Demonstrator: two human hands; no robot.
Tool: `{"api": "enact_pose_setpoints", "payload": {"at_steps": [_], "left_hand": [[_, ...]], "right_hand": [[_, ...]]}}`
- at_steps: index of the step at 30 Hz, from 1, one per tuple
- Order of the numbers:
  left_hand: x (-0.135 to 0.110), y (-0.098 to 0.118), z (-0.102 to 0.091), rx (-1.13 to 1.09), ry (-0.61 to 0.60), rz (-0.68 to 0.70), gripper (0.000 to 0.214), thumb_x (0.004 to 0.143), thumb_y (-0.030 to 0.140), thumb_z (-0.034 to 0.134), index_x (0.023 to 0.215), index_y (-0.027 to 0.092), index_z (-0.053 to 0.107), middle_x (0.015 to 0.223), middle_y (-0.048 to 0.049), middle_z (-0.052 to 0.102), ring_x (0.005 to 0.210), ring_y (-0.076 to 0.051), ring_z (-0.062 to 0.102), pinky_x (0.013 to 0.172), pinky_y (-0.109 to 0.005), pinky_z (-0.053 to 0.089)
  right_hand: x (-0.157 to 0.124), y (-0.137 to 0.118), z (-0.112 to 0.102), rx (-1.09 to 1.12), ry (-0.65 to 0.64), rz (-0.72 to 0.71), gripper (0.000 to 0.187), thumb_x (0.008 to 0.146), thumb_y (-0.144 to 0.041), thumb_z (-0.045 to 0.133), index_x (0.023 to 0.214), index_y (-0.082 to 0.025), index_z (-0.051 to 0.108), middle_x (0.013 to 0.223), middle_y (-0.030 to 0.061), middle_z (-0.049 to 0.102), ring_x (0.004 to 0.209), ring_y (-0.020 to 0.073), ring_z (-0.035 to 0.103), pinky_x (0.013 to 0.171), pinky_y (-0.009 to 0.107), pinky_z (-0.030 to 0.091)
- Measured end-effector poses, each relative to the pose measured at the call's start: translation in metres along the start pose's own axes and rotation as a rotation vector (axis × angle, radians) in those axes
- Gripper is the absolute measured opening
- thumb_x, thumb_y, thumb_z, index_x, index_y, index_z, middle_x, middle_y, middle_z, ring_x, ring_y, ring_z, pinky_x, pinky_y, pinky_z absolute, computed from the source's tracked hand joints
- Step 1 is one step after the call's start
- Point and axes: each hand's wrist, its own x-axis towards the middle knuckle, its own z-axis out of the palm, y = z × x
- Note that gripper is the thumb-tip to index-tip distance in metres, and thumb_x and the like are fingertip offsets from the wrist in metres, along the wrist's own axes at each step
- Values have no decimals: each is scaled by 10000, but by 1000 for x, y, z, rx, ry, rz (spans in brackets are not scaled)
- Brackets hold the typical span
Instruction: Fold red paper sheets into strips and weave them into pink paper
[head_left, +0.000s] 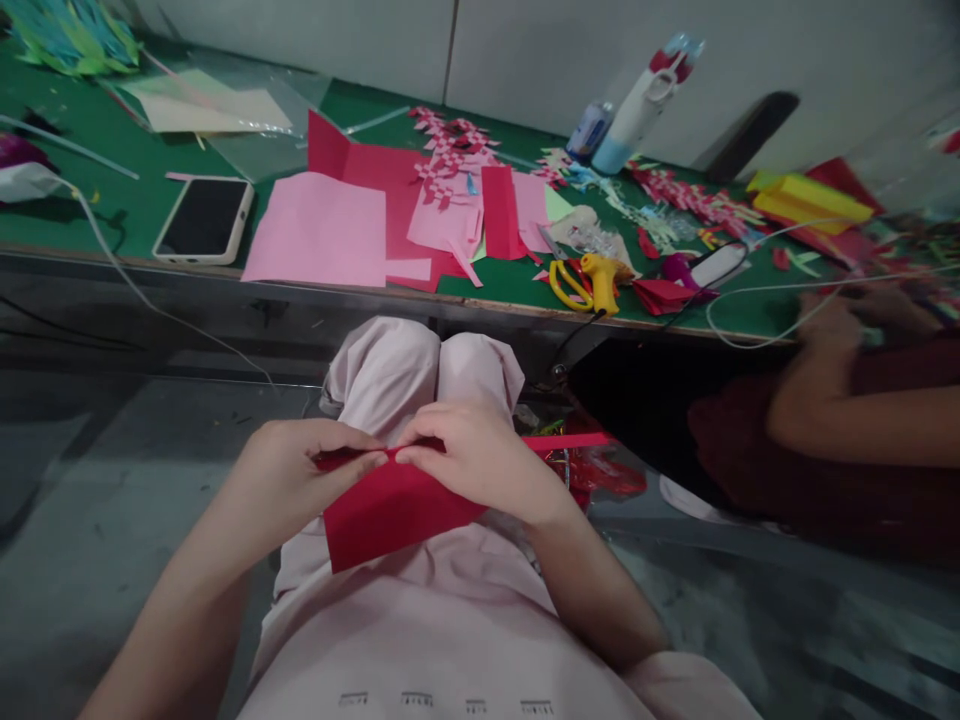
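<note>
A sheet of red paper (397,515) hangs between my hands above my lap. Along its upper edge my left hand (307,475) pinches it, thumb and fingertips together. My right hand (465,455) pinches the same edge just beside the left fingertips. The two thumbs nearly meet at the middle of that edge. A narrow red strip sticks out to the right from behind my right wrist; whether it belongs to the sheet I cannot tell.
On the green table (289,262) lie a phone (204,220), pink paper (322,232), yellow-handled scissors (566,285), a yellow glue gun (600,282) and woven paper strips (450,150). A blue-and-white bottle (630,115) leans at the back. A co-worker's arm (847,410) is at the right.
</note>
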Motion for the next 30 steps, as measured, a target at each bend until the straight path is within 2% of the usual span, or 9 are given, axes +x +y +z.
{"api": "enact_pose_setpoints", "payload": {"at_steps": [5,13,22,30], "left_hand": [[1,4,0,-2,6,15,167,780,351,617,755,270,760,776,1,762,681,-171,691,579,-217,517],[3,6,0,21,-31,40,162,778,303,599,779,258,755,818,2,760,720,-172,689,602,-212,517],[0,2,-7,42,-49,-7,171,791,346,611,791,258,758,833,6,760,736,-178,687,602,-215,520],[2,0,-10,63,-84,-4,177,801,380,609,798,278,753,819,29,757,719,-166,675,608,-204,514]], "right_hand": [[0,0,2,5,7,-22,157,885,-176,571,868,-158,725,875,33,729,824,133,619,781,251,435],[1,1,6,-38,-22,-34,192,916,-214,539,905,-161,723,926,47,731,871,145,625,809,263,429],[-13,13,-8,37,-12,120,139,865,-233,614,904,-187,740,940,36,743,876,151,658,811,264,450],[-16,12,-9,18,-3,110,156,875,-230,597,897,-190,746,927,30,746,867,147,660,811,261,449]]}}
